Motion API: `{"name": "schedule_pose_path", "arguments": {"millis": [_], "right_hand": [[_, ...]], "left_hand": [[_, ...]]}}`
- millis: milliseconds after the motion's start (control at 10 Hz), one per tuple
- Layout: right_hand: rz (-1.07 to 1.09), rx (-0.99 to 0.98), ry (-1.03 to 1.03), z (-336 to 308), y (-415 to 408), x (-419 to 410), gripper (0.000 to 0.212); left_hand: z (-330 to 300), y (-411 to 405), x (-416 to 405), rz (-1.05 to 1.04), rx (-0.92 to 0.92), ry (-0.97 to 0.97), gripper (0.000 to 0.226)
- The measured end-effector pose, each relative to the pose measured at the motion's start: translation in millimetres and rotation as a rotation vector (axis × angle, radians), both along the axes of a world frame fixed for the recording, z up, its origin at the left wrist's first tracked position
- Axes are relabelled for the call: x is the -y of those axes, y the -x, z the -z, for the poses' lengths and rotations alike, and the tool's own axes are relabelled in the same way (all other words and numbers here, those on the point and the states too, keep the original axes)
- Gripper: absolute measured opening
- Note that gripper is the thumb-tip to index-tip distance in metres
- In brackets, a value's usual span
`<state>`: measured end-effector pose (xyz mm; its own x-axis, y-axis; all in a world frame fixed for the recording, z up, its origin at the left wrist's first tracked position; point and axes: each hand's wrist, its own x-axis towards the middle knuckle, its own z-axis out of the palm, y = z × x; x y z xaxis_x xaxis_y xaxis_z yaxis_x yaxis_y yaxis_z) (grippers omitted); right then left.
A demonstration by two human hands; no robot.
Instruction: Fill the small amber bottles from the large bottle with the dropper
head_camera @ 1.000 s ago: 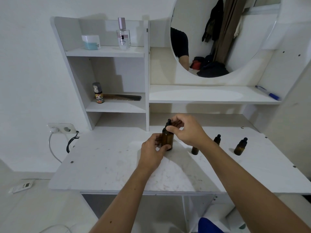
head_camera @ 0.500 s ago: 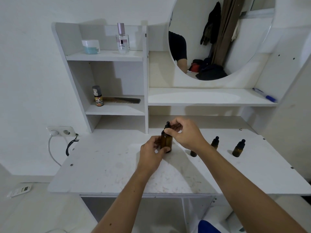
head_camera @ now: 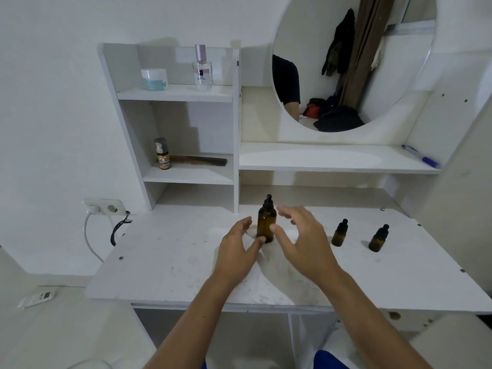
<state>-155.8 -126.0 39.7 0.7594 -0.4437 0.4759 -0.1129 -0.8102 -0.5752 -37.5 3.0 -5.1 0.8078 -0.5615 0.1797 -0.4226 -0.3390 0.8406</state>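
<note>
Big bottle (head_camera: 266, 222) upright mid-tabletop (head_camera: 170, 262), dropper cap on. Left hand (head_camera: 237, 251) and right hand (head_camera: 300, 241) flank it, fingers spread wide, holding nothing; left thumb hides its base, contact unclear. Two small bottles (head_camera: 340, 233) (head_camera: 378, 238) capped, toward right edge; fill level unreadable.

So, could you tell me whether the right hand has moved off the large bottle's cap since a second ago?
Yes. The right hand has left the cap and dropped rightward, open beside the large bottle.
</note>
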Motion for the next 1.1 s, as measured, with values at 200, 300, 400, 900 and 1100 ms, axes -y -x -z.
{"name": "schedule_pose_path", "arguments": {"millis": [200, 300, 400, 900, 1100], "right_hand": [[-0.049, -0.391, 0.074, 32.0, 28.4, -25.0, 0.062], [-0.034, -0.585, 0.104, 41.6, 33.0, -33.6, 0.081], [-0.032, -0.666, 0.18, 47.3, 36.6, -36.4, 0.096], [-0.033, -0.626, 0.115, 38.9, 46.4, -37.2, 0.075], [-0.028, 0.003, -0.127, -29.7, 116.1, -42.6, 0.022]], "left_hand": [[0.2, 15.4, -40.0, 0.142, 0.257, -0.445, 0.072], [4.3, 18.2, -52.1, 0.211, 0.371, -0.565, 0.071], [14.0, 18.4, -59.5, 0.259, 0.475, -0.653, 0.07], [21.9, 32.9, -71.9, 0.217, 0.551, -0.762, 0.082], [51.9, 47.6, -101.3, 0.187, 0.607, -0.644, 0.066]]}}
